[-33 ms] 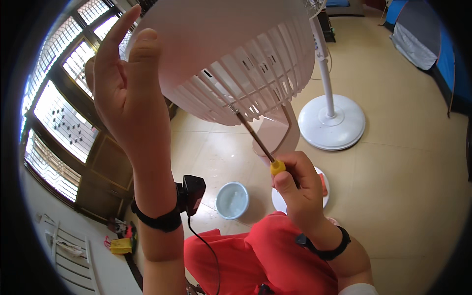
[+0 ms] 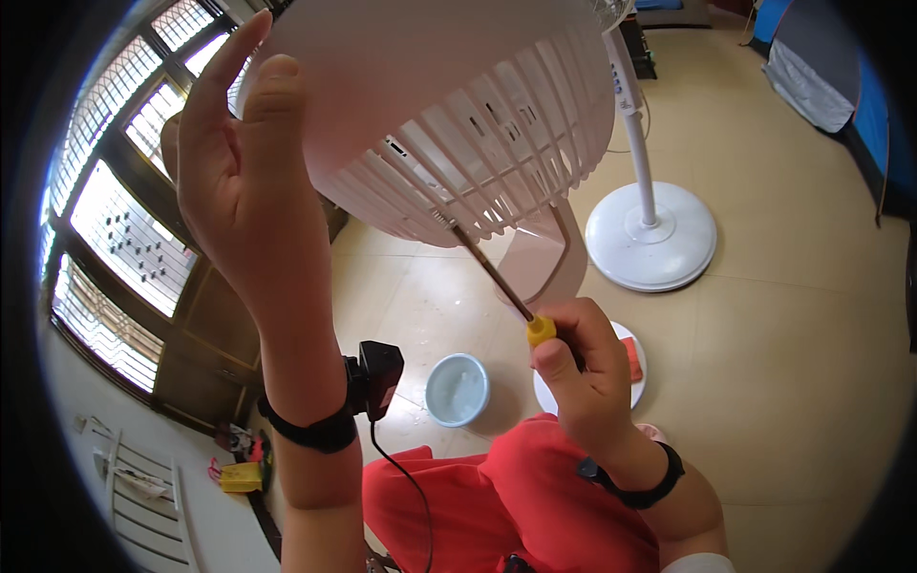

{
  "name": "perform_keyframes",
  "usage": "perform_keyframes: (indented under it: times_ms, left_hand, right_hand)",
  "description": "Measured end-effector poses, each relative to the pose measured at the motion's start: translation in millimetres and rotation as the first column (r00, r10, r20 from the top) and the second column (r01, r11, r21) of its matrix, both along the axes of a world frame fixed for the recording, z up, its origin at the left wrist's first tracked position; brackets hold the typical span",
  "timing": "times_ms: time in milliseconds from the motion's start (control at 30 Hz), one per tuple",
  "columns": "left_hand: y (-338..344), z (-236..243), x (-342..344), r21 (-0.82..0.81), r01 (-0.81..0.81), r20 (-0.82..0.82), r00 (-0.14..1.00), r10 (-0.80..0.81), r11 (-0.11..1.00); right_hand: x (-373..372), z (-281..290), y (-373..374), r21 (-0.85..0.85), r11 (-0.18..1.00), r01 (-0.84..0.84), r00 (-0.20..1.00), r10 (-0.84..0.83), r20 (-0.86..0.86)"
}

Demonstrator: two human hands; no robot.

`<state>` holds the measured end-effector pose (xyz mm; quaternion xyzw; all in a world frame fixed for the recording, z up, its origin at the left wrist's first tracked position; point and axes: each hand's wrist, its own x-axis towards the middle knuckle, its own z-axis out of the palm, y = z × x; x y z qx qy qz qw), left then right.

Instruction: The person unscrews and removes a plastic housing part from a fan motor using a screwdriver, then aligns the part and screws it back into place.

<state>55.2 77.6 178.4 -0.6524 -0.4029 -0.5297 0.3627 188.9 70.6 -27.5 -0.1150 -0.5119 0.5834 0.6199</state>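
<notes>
A pale plastic fan head [image 2: 430, 67] with a slatted rear housing [image 2: 497, 162] fills the top middle. My left hand [image 2: 244, 172] holds its left edge, thumb and fingers at the smooth face. My right hand [image 2: 583, 372] grips a screwdriver by its yellow handle [image 2: 541, 328]; the long metal shaft [image 2: 492, 272] points up into the slats, where a small coil-like part sits around its upper end. Behind the shaft is a pale pink neck [image 2: 544, 248], above a white round base [image 2: 549, 390] carrying an orange item [image 2: 631, 359], partly behind my right hand.
A white stand fan [image 2: 650, 239] is behind on the right. A light blue basin [image 2: 457, 390] sits on the tiled floor [image 2: 764, 325]. A blue-grey tent [image 2: 869, 115] is at far right, barred windows [image 2: 134, 229] and a yellow item [image 2: 244, 476] at left, my red-clad legs [image 2: 516, 477] below.
The view has shifted very slightly, with the background a little to the right. My hands and the screwdriver keep nearly the same places on the fan.
</notes>
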Motion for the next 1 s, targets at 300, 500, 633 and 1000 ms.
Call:
perform_keyframes:
  times_ms: [300,500,633,1000]
  left_hand:
    - [11,-10,16,0.078,-0.043,0.081,0.996,0.037,0.996]
    - [12,-10,23,0.058,-0.057,0.115,0.992,0.05,0.997]
    - [13,-9,25,0.038,-0.043,0.132,0.99,0.038,0.998]
    - [4,-5,10,-0.034,-0.005,0.088,0.996,0.008,0.999]
  right_hand:
    - [0,9,13,0.086,0.99,0.11,0.994,-0.111,0.005]
    - [-13,12,21,0.131,0.98,0.148,0.989,-0.143,-0.043]
    - [-16,12,21,0.116,0.989,0.091,0.995,-0.085,-0.052]
    - [-26,11,15,0.149,0.982,0.116,0.992,-0.107,-0.071]
